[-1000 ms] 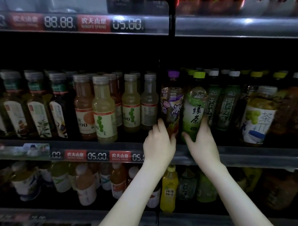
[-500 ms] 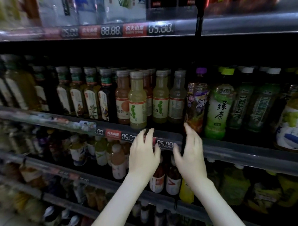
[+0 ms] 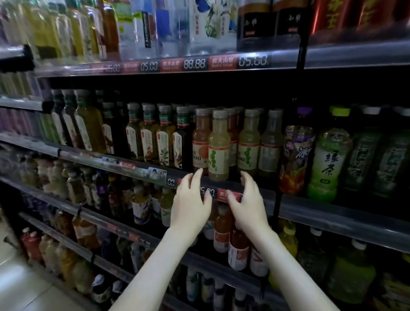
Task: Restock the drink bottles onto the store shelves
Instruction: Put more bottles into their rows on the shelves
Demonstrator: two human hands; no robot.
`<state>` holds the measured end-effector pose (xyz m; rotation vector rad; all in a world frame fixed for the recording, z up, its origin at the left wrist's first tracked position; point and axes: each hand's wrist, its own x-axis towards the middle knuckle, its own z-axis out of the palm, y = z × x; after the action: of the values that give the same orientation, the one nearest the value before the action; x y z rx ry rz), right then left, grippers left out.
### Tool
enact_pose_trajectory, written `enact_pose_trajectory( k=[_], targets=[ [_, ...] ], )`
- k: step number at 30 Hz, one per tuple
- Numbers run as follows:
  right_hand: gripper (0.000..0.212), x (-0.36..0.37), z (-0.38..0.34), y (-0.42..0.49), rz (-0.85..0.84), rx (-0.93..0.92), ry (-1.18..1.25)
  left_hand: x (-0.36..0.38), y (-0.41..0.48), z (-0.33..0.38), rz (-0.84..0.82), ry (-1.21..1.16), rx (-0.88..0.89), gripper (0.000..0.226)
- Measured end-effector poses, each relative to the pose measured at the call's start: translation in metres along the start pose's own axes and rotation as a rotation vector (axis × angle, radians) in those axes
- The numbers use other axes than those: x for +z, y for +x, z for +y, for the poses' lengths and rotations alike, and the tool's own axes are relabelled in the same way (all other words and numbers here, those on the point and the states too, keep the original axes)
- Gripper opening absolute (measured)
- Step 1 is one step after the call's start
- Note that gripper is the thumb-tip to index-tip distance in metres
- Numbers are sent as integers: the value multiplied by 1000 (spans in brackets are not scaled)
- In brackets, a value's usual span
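My left hand and my right hand hover side by side in front of the middle shelf's price rail, fingers spread and empty. Just above and between them a pale yellow juice bottle stands at the shelf front, beside an orange juice bottle. To the right stand a purple-capped bottle and a green tea bottle, both upright on the shelf. Neither hand touches a bottle.
Rows of tea and juice bottles fill the middle shelf. Water bottles and red cans line the top shelf. More bottles crowd the lower shelves. Pale floor shows at bottom left.
Both hands have let go of the purple-capped and green tea bottles and shifted left to below the yellow juice bottle. The view has swung left and down.
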<state>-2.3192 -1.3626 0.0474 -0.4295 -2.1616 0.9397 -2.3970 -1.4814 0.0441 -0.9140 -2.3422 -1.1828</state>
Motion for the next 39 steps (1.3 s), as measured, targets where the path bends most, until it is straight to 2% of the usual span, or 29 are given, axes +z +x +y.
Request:
enact_pose_trajectory(
  k=[5,10,12,17,19,23,25,28,31,36,39],
  targets=[
    [72,21,-23,48,35,93,-6,-10,24,-20,-1,-27,45,56],
    [94,62,-32,96,100,249,-46,-23,59,-58,-19,-50,141,55],
    [88,75,-27,107,155,293,-84,-26,77,-71,-49,-67,191,55],
    [49,80,-22,106,303,329,-123,-23,112,-88,-131,-143,237,58],
    [49,73,-20,99,396,361,-141,-16,123,-90,-153,-163,259,60],
    [64,48,-15,88,533,442,-196,-1,139,-88,-225,-192,261,63],
    [63,34,-13,86,499,451,-226,5,143,-83,-243,-165,264,67],
    [50,21,-12,87,370,424,-220,14,145,-73,-244,-133,255,74],
    [59,23,-7,91,302,417,-200,21,147,-67,-211,-67,228,77],
    [69,29,0,98,298,441,-223,18,149,-71,-171,3,263,74],
    [85,34,1,95,343,377,-214,11,152,-81,-52,0,355,70]
  ],
)
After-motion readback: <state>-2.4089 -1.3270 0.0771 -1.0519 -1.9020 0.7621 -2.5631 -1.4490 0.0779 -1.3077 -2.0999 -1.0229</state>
